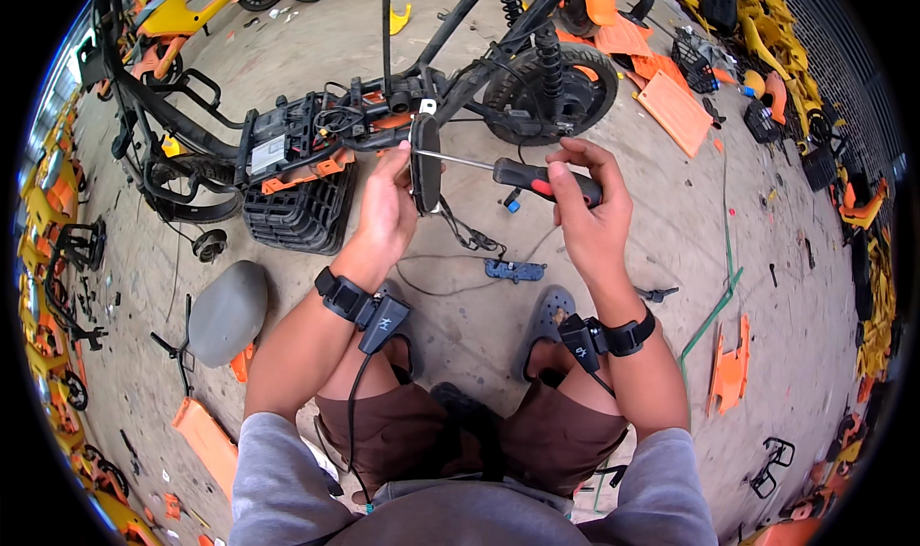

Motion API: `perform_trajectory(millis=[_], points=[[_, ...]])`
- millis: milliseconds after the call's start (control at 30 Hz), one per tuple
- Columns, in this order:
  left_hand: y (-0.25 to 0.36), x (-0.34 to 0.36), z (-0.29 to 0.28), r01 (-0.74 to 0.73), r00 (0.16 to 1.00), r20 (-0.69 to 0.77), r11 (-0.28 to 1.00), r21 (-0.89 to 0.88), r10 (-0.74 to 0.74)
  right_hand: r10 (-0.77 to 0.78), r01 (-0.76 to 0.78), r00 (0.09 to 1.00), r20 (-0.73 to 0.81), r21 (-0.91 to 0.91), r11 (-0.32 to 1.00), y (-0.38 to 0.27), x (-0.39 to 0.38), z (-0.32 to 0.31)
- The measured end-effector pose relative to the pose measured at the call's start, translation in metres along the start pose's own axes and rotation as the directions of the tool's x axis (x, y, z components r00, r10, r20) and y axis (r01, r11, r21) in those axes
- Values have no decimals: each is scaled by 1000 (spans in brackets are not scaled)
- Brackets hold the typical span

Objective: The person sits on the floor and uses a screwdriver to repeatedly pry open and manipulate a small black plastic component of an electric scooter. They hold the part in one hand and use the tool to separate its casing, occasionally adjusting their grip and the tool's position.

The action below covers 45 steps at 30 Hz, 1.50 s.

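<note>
My left hand grips a dark oval part on edge, with a pale metal tab at its top and a cable hanging below. What kind of part it is, I cannot make out. In my right hand is a screwdriver with a black and red handle. Its shaft points left, and the tip meets the face of the oval part or lies just in front of it. Behind both hands stands a stripped scooter frame with exposed wiring and a rear wheel.
A black crate-like box sits under the frame. On the concrete floor lie a grey seat-like piece, a blue-grey module, orange panels and a green strip. Yellow body parts are piled along the right side.
</note>
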<state>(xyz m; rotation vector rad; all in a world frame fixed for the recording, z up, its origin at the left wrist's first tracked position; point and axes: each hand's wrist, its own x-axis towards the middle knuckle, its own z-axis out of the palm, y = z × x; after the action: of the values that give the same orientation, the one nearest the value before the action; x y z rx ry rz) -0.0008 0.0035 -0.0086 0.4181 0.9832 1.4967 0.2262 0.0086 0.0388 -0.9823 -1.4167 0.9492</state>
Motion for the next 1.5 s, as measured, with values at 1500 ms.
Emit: perform_trajectory(millis=[1500], points=[[-2, 1, -7, 26, 997, 75, 999, -40, -23, -253, 250, 966, -61, -54, 967, 9, 9, -4]])
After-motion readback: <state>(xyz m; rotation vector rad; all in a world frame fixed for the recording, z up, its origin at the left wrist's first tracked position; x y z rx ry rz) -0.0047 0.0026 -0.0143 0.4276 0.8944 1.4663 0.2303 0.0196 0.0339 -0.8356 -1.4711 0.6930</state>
